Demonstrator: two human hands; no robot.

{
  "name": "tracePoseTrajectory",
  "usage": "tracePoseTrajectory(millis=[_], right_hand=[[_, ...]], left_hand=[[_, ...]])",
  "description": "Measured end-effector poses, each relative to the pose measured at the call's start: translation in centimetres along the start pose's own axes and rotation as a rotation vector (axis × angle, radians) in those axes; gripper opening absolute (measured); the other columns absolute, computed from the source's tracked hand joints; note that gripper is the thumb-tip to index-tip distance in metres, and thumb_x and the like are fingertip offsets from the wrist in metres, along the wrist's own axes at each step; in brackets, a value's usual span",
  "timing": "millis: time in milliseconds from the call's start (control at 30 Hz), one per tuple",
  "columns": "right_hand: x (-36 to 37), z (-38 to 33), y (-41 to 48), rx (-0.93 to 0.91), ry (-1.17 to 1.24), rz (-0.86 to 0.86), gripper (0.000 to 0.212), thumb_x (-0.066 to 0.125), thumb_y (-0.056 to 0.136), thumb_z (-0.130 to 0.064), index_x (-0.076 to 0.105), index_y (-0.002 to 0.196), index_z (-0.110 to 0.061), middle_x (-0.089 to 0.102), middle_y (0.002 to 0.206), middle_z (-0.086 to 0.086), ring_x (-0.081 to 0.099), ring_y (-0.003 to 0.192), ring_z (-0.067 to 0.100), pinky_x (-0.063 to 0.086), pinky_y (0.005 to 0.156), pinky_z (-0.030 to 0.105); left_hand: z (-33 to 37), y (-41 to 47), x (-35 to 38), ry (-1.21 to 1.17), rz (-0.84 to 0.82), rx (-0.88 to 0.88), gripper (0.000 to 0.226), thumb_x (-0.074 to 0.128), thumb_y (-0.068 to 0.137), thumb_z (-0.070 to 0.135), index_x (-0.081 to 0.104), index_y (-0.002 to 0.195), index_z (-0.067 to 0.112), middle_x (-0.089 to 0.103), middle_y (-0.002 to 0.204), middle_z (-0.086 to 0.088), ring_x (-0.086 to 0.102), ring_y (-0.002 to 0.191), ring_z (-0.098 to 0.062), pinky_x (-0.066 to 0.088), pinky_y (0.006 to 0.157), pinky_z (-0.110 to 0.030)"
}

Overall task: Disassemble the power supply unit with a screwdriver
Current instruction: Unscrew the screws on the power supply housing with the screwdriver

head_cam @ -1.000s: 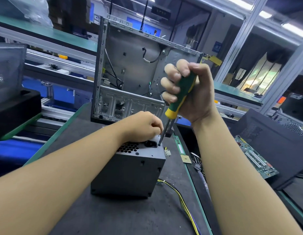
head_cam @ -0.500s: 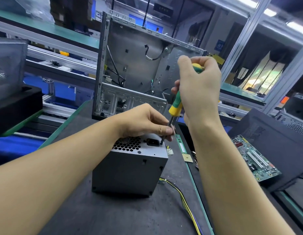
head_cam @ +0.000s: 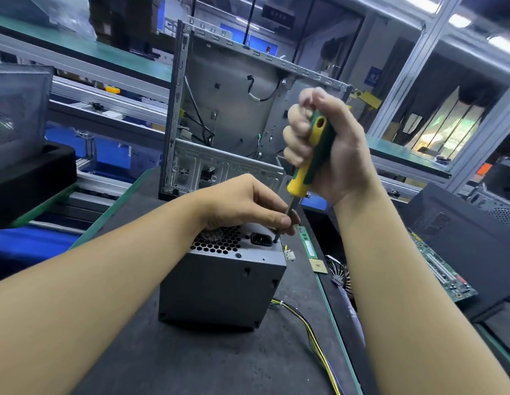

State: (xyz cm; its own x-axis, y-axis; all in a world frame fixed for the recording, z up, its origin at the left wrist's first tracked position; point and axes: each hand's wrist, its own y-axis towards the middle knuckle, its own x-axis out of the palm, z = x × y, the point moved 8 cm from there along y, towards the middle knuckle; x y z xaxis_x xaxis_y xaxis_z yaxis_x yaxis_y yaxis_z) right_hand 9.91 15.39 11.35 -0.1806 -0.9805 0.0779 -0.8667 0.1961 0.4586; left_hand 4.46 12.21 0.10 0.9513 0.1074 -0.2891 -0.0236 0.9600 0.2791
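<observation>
A grey metal power supply unit (head_cam: 219, 289) stands on end on the dark bench mat, its vent grille and black power socket facing up. My right hand (head_cam: 330, 149) grips the green and yellow handle of a screwdriver (head_cam: 310, 163), held nearly upright. The thin shaft runs down to a screw at the top face's far right corner, beside the socket. My left hand (head_cam: 245, 203) rests on top of the unit, thumb and fingertips pinching the shaft just above the tip.
An open, stripped computer case (head_cam: 231, 115) stands upright just behind the unit. Yellow and black cables (head_cam: 313, 334) trail from the unit toward me. A memory stick (head_cam: 308, 242), a chip (head_cam: 318, 265) and a motherboard (head_cam: 444, 275) lie to the right, beside a black panel (head_cam: 461, 240).
My right hand has turned on the screwdriver handle, from fingers over its top to a full fist round it. My left hand keeps pinching the shaft at the screw.
</observation>
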Motion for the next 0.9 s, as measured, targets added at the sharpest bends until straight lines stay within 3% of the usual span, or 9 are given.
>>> tracePoseTrajectory(millis=[100,200,300,433,500,567,700,800,900], right_hand=[[-1.8,-1.3,-0.9,-0.100,-0.297,0.338,0.003,0.052,0.095,-0.013,0.051,0.092,-0.012,0.059,0.074,0.003,0.054,0.059,0.017,0.051,0.053,0.033],[-1.9,-2.2,-2.1,-0.212,-0.477,0.598,0.010,0.061,0.094,-0.015,0.053,0.090,-0.010,0.057,0.066,0.003,0.055,0.051,0.015,0.053,0.050,0.032],[-1.0,-1.1,-1.4,-0.148,-0.397,0.532,0.023,0.064,0.094,-0.023,0.049,0.078,-0.017,0.049,0.060,0.000,0.043,0.045,0.014,0.038,0.042,0.026],[1.9,0.3,0.0,0.000,-0.079,-0.048,0.028,0.045,0.100,-0.023,0.035,0.074,-0.020,0.037,0.057,-0.007,0.027,0.043,0.009,0.024,0.040,0.019],[2.1,0.3,-0.2,0.015,0.012,-0.146,0.024,0.037,0.100,-0.021,0.031,0.076,-0.020,0.036,0.057,-0.008,0.026,0.043,0.006,0.023,0.038,0.018],[1.2,0.2,-0.2,0.000,-0.025,-0.039,0.019,0.041,0.098,-0.019,0.037,0.079,-0.018,0.043,0.061,-0.005,0.031,0.045,0.008,0.028,0.041,0.019],[-1.2,-1.7,-1.3,-0.139,-0.459,0.450,0.011,0.064,0.089,-0.010,0.055,0.090,-0.015,0.060,0.083,0.008,0.057,0.063,0.019,0.054,0.055,0.036],[-0.4,-2.9,-2.2,-0.252,-0.710,0.623,0.016,0.069,0.084,-0.022,0.054,0.085,-0.020,0.060,0.079,0.002,0.060,0.065,0.024,0.059,0.062,0.046],[0.3,-1.9,-0.9,-0.143,-0.543,0.467,0.022,0.065,0.089,-0.018,0.049,0.074,-0.019,0.051,0.060,-0.001,0.047,0.051,0.018,0.044,0.045,0.034]], left_hand=[[-0.2,0.2,-0.1,-0.041,0.015,-0.003,0.020,0.080,0.076,0.027,0.082,0.094,0.020,0.079,0.095,-0.006,0.075,0.093,-0.016,0.056,0.083,-0.020],[-0.2,0.3,-0.1,-0.037,0.017,0.005,0.018,0.080,0.075,0.028,0.082,0.092,0.022,0.079,0.094,-0.006,0.075,0.093,-0.016,0.056,0.083,-0.020],[-0.1,0.2,-0.1,-0.045,0.011,0.009,0.018,0.081,0.074,0.024,0.081,0.092,0.022,0.079,0.096,-0.006,0.075,0.094,-0.015,0.055,0.082,-0.019],[0.0,0.0,0.3,0.049,-0.024,-0.024,0.024,0.081,0.083,0.015,0.078,0.105,0.024,0.078,0.102,-0.001,0.071,0.084,-0.006,0.051,0.066,-0.014],[0.0,0.0,0.2,0.117,-0.014,-0.039,0.015,0.082,0.083,0.023,0.081,0.098,0.025,0.078,0.097,-0.005,0.060,0.069,-0.006,0.045,0.058,-0.021],[-0.2,0.0,0.1,0.124,0.000,-0.047,0.014,0.084,0.078,0.034,0.082,0.090,0.028,0.078,0.097,-0.007,0.057,0.070,-0.011,0.045,0.059,-0.028],[-0.4,0.0,0.0,0.108,0.025,-0.061,0.020,0.085,0.070,0.041,0.082,0.086,0.029,0.078,0.101,-0.007,0.065,0.087,-0.023,0.054,0.075,-0.054],[-0.7,0.2,-0.1,0.113,0.033,-0.067,0.015,0.086,0.073,0.036,0.082,0.085,0.028,0.078,0.100,-0.005,0.061,0.073,-0.014,0.049,0.059,-0.028],[-0.8,0.3,-0.1,0.107,0.029,-0.061,0.012,0.084,0.080,0.024,0.081,0.089,0.015,0.078,0.094,0.005,0.058,0.058,-0.003,0.042,0.045,-0.018]])
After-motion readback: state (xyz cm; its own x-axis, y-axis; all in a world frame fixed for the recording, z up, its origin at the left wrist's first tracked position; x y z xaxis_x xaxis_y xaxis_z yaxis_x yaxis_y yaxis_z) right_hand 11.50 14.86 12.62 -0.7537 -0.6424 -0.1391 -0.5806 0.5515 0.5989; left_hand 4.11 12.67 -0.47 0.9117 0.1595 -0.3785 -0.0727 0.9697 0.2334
